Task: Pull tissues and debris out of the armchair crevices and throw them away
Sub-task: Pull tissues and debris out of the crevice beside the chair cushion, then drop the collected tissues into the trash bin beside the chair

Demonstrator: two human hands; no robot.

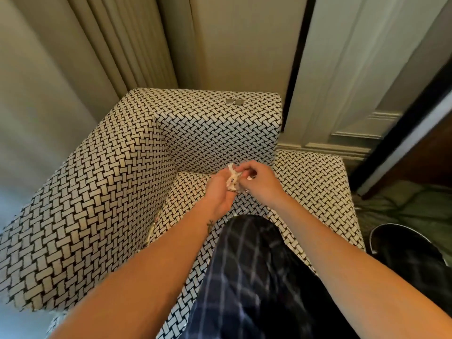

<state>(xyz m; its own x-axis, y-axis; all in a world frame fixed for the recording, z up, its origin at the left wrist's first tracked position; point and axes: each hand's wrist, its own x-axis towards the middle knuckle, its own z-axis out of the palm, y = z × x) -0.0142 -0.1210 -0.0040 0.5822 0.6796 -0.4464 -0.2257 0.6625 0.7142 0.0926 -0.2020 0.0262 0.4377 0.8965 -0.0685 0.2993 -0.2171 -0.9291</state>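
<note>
- A crumpled tissue [232,184] is held at frame centre, gripped in the left hand [219,192] and pinched by the right hand [259,183].
- Both hands are pictured over the seat of the woven-pattern armchair [97,204].

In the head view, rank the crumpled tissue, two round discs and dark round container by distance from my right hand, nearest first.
1. crumpled tissue, pinched in the right hand.
2. two round discs, up on the chair back.
3. dark round container, low at far right.
</note>
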